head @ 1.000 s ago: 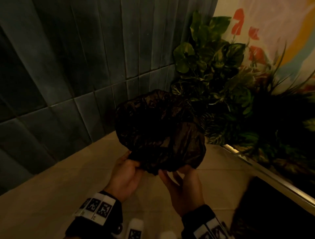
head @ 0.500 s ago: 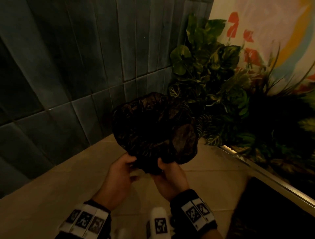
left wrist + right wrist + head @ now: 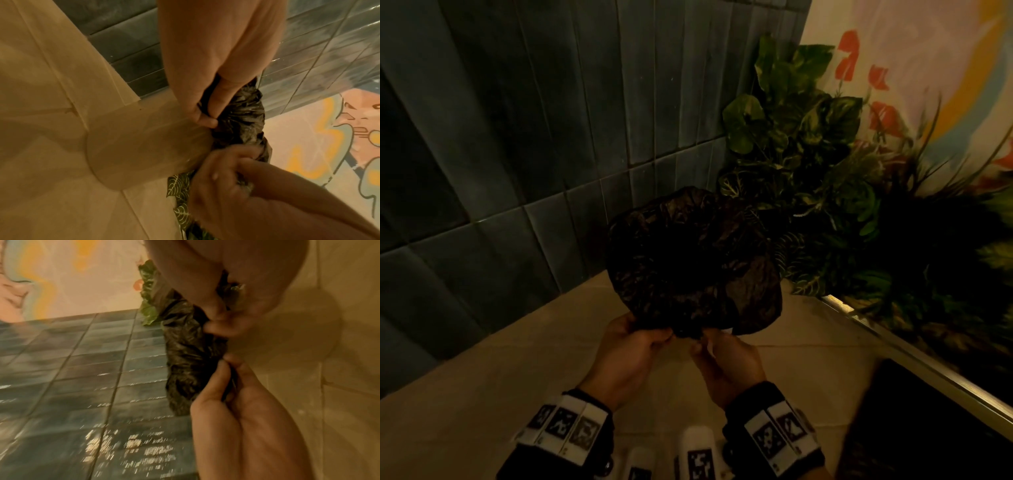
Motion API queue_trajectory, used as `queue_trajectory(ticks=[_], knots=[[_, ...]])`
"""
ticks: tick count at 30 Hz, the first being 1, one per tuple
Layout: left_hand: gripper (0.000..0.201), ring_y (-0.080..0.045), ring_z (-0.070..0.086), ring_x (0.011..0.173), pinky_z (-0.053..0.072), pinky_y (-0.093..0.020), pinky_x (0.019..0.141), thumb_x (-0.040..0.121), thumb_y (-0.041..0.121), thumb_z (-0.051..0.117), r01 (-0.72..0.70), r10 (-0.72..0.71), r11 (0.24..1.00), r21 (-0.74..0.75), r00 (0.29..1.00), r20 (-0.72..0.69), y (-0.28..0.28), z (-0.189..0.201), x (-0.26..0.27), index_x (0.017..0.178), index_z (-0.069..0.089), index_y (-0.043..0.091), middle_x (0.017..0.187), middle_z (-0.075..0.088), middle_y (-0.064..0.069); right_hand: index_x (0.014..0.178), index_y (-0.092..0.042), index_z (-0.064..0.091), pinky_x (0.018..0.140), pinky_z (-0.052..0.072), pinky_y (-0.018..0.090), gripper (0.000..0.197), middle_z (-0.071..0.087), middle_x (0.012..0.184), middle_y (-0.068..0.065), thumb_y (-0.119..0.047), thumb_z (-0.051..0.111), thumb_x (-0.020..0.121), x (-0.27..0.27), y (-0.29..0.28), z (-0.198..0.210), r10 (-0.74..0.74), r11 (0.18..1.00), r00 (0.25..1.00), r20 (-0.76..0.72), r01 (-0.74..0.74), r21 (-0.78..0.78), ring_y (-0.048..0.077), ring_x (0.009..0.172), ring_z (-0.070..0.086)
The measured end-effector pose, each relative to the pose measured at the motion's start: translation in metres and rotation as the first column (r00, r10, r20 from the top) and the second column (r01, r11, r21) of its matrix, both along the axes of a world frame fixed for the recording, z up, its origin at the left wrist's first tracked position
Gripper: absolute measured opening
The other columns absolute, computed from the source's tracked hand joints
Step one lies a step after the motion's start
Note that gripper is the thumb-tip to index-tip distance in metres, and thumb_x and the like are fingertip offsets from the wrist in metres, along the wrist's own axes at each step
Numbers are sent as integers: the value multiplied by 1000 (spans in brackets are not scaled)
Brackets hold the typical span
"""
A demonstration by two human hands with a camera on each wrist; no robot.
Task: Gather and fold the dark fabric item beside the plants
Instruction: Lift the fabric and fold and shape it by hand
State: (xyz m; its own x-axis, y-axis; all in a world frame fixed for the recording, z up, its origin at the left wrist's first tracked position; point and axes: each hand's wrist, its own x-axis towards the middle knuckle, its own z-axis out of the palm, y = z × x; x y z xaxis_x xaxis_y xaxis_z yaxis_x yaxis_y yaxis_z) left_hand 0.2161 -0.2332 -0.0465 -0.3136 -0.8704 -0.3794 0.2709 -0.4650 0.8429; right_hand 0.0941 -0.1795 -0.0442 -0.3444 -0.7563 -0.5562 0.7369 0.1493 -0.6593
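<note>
A dark, crinkly, shiny fabric item (image 3: 688, 263) hangs bunched in the air in front of the plants (image 3: 808, 154). My left hand (image 3: 657, 337) pinches its lower edge from the left, thumb against fingers. My right hand (image 3: 705, 342) grips the same gathered edge just to the right, and the two hands nearly touch. In the left wrist view my left hand (image 3: 207, 116) pinches the dark item (image 3: 240, 116), with the right hand (image 3: 226, 170) curled on it below. The right wrist view shows my right hand (image 3: 222, 321) clutching the item (image 3: 189, 361) and the left hand (image 3: 226, 369) pinching it.
A blue-grey tiled wall (image 3: 517, 154) rises behind and to the left. Beige floor tiles (image 3: 500, 359) lie below. A metal strip (image 3: 914, 346) edges the plant bed on the right, with a dark mat (image 3: 928, 428) in front of it. A painted wall (image 3: 945, 51) stands behind the plants.
My right hand has slid left from under the bundle's right side to meet the left hand at the bottom edge. The item is bunched tighter.
</note>
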Motion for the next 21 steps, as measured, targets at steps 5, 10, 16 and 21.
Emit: queue_trajectory(ticks=[5, 10, 16, 21], knots=[[34, -41, 60, 101, 49, -48, 90, 80, -22, 41, 1, 1, 997, -75, 1000, 24, -5, 4, -3, 97, 66, -5, 111, 63, -28, 91, -12, 65, 72, 56, 34, 14, 67, 94, 4, -5, 53, 90, 14, 7, 23, 76, 973, 997, 12, -72, -217, 21, 88, 64], [27, -30, 66, 101, 54, -44, 89, 91, 3, 51, 72, -47, 983, -166, 988, 149, -6, 4, -4, 114, 64, 7, 108, 71, -12, 118, -10, 60, 64, 55, 24, 38, 70, 113, 3, -15, 71, 82, 19, -7, 17, 76, 979, 991, -107, -95, -182, 17, 91, 70], [28, -21, 57, 78, 42, -31, 65, 65, 14, 60, 101, -81, 978, -182, 990, 116, 3, 5, 13, 93, 65, 12, 85, 67, -1, 116, -14, 64, 55, 41, 24, 26, 69, 105, 1, -13, 62, 90, 8, -8, 8, 78, 989, 989, -129, -93, -114, 12, 74, 59], [28, -20, 71, 92, 56, -24, 72, 77, 6, 73, 13, 56, 945, -326, 978, 201, 4, 6, 11, 105, 69, 10, 98, 74, -6, 116, -10, 60, 59, 38, 26, 26, 63, 85, -2, 1, 51, 94, 10, -10, 3, 62, 984, 996, -66, -72, -162, 12, 69, 54]])
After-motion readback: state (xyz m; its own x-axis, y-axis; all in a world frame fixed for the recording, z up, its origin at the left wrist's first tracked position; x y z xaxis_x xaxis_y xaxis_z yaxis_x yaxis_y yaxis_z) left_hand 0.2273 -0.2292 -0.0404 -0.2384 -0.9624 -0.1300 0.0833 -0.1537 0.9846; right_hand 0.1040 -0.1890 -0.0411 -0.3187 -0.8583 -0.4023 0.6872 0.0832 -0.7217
